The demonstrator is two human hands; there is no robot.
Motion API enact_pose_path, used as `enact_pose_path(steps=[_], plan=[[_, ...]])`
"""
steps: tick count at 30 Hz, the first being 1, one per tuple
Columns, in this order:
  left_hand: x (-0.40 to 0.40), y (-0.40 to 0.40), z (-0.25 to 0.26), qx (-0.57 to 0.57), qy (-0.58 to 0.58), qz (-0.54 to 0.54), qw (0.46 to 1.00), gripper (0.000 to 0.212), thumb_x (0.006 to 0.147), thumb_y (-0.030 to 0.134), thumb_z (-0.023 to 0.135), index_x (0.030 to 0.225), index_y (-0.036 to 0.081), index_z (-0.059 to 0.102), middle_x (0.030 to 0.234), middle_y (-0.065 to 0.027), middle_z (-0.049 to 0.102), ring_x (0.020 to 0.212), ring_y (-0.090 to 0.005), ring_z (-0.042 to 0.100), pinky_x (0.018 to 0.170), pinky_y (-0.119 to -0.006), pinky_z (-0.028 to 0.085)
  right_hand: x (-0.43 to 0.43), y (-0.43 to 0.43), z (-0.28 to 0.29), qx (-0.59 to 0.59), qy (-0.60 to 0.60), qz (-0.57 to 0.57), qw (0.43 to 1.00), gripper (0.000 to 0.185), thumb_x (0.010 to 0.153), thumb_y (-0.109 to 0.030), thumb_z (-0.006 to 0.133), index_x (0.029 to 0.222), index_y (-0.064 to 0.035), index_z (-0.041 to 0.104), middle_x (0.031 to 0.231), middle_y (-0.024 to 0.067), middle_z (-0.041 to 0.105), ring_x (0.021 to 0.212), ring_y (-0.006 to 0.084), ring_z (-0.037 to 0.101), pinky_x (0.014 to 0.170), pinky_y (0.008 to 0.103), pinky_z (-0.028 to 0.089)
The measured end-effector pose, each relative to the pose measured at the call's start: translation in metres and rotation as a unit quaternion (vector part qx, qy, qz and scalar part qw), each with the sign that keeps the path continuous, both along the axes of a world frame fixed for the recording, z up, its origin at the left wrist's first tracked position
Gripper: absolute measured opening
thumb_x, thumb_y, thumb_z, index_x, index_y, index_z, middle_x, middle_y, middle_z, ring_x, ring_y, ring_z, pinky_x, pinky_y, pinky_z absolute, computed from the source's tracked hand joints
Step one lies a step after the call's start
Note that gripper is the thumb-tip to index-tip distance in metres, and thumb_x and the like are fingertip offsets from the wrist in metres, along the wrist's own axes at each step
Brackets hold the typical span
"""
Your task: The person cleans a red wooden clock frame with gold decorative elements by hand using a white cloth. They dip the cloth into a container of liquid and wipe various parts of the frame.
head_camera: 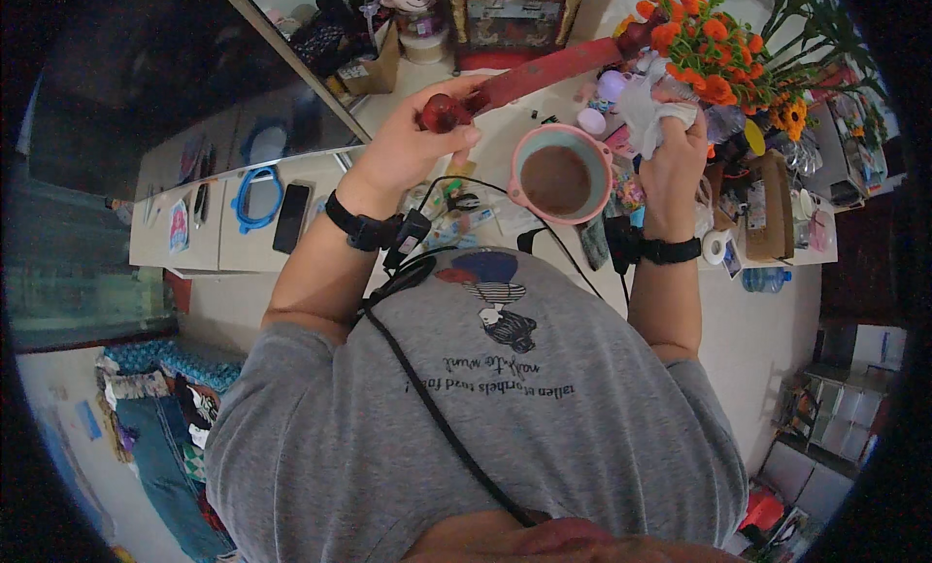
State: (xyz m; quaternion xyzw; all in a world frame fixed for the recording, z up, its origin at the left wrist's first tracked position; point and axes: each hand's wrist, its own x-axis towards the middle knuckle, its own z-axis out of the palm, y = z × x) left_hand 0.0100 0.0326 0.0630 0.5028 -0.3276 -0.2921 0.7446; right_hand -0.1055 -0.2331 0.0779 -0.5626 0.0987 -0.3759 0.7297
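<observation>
My left hand (pixel 408 137) grips one end of a red-painted wooden bar (pixel 546 75) with turned knobs at its ends, its paint worn in spots. The bar slants up to the right, raised above the table. A crumpled white cloth or tissue (pixel 641 115) is pinched in my right hand (pixel 676 155), below the bar's far knob; whether it touches the bar I cannot tell. Between my forearms stands a pink basin (pixel 518 188) with a pale blue-grey inside, holding murky brown water (pixel 557 181). Black cords run from the straps on both wrists.
Orange flowers (pixel 706 46) crowd the upper right near the bar's end. An ornate clock (pixel 517 24) stands behind. A large dark screen (pixel 182 68) rises at left, above a phone (pixel 293 217) and blue ring (pixel 258 199). A cardboard box (pixel 770 206) and tape roll (pixel 717 248) sit right.
</observation>
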Motion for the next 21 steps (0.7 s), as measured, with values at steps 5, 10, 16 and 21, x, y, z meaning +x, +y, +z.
enact_pose_path(steps=[5, 10, 16, 21], plan=[[-0.002, -0.001, 0.000, 0.032, -0.016, 0.017, 0.999, 0.054, 0.080, -0.001, 0.066, 0.130, 0.003, 0.049, 0.087, -0.0036, 0.061, 0.065, -0.0086, 0.053, 0.060, -0.023, 0.044, -0.005, 0.017, 0.011, -0.164, 0.034, -0.046, 0.985, 0.034, 0.082, 0.004, 0.047, 0.116, -0.0008, 0.049, 0.096, 0.0114, 0.060, 0.085, 0.0209, 0.062, 0.073, 0.0296, 0.053], [-0.008, -0.004, 0.006, 0.034, -0.044, 0.021, 0.998, 0.050, 0.081, -0.001, 0.065, 0.128, 0.005, 0.051, 0.089, -0.0034, 0.060, 0.063, -0.0085, 0.053, 0.059, -0.022, 0.043, 0.002, 0.011, 0.020, -0.543, 0.041, -0.128, 0.829, 0.059, 0.076, 0.000, 0.055, 0.133, -0.0068, 0.042, 0.108, 0.0171, 0.060, 0.099, 0.0275, 0.059, 0.084, 0.0362, 0.049], [-0.009, -0.007, 0.002, 0.024, 0.008, -0.002, 1.000, 0.048, 0.082, -0.001, 0.065, 0.128, 0.006, 0.053, 0.096, -0.0035, 0.060, 0.062, -0.0082, 0.053, 0.055, -0.021, 0.043, 0.004, 0.042, 0.004, -0.564, 0.127, -0.105, 0.809, 0.074, 0.073, -0.001, 0.057, 0.142, -0.0086, 0.032, 0.114, 0.0219, 0.058, 0.100, 0.0362, 0.058, 0.081, 0.0408, 0.050], [-0.012, -0.010, 0.004, 0.046, -0.003, 0.029, 0.998, 0.048, 0.082, 0.000, 0.065, 0.129, 0.007, 0.053, 0.098, -0.0037, 0.061, 0.063, -0.0079, 0.054, 0.055, -0.021, 0.045, 0.001, 0.057, -0.002, -0.601, 0.122, -0.086, 0.785, 0.080, 0.069, -0.003, 0.060, 0.143, -0.0080, 0.030, 0.100, 0.0174, 0.060, 0.084, 0.0358, 0.061, 0.071, 0.0422, 0.051]])
